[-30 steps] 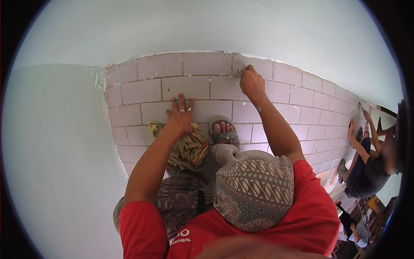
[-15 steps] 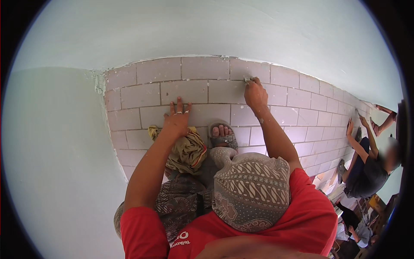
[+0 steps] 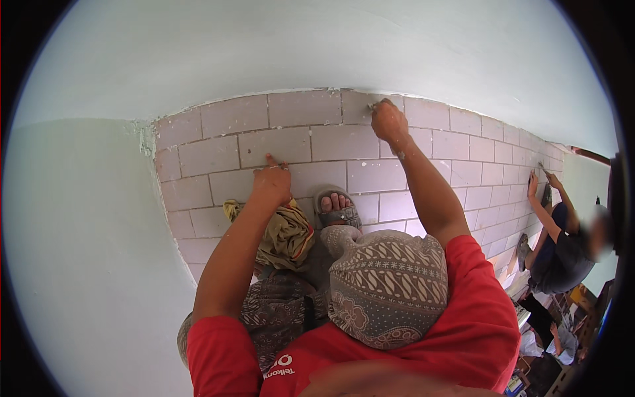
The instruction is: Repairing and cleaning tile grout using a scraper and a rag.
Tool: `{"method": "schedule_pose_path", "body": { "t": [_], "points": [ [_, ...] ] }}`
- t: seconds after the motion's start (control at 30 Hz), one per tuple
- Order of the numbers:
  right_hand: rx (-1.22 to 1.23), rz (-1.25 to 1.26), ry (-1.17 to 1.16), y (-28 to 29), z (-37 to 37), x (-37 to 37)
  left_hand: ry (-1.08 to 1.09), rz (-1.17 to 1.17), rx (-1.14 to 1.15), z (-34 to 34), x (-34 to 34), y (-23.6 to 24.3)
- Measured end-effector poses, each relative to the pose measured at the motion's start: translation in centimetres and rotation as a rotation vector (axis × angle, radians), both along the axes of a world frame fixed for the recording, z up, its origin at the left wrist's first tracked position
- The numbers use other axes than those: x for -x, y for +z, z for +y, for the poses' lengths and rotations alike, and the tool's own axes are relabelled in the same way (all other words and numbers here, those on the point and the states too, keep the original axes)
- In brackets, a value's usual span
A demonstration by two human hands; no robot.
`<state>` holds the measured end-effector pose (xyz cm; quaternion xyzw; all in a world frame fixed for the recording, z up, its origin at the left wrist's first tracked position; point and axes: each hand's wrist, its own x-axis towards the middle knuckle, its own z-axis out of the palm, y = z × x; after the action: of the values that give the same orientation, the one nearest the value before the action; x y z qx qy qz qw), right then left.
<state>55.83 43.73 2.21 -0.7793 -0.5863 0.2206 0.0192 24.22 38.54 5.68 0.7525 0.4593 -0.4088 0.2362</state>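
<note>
My right hand (image 3: 389, 123) is closed around a small flat scraper (image 3: 374, 106), mostly hidden by the fingers. Its visible tip meets a purplish-grey floor tile (image 3: 357, 109) in the row along the far wall. To the left, my left hand (image 3: 273, 180) rests on the tiles and holds nothing; the index finger stretches forward and the other fingers look partly bent. A crumpled olive-yellow cloth (image 3: 284, 235) lies just behind this hand, partly covered by my forearm.
Pale green walls (image 3: 73, 231) meet the tiles at the left and far side, with white paint specks along the joints. My sandalled foot (image 3: 337, 206) stands between my arms. At the right, a crouching person (image 3: 562, 258) in dark clothes works on the tiles with a tool.
My right hand has moved farther out with the scraper, closer to the far wall. My left hand's spread fingers have drawn in, leaving the index finger extended. The view has shifted slightly.
</note>
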Motion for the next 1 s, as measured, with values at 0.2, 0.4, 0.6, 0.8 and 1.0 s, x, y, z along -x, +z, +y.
{"method": "schedule_pose_path", "body": {
  "t": [0.2,0.4,0.6,0.8,1.0],
  "points": [
    [-0.008,0.005,-0.048,0.5,0.0,0.2,-0.037,-0.013,-0.023,-0.1,0.0,0.3],
    [0.035,-0.066,0.038,-0.5,-0.7,0.5,0.084,-0.053,0.016,0.3,-0.2,0.7],
    [0.022,-0.024,0.000,0.3,0.1,0.7,0.077,-0.068,-0.008,-0.1,-0.1,0.5],
    [0.059,-0.028,0.019,0.6,-2.3,1.7,0.071,-0.105,-0.030,0.4,0.0,0.6],
    [-0.007,-0.035,0.045,-0.1,-3.8,2.1,0.059,-0.068,-0.014,0.2,-0.6,0.6]
  ]
}}
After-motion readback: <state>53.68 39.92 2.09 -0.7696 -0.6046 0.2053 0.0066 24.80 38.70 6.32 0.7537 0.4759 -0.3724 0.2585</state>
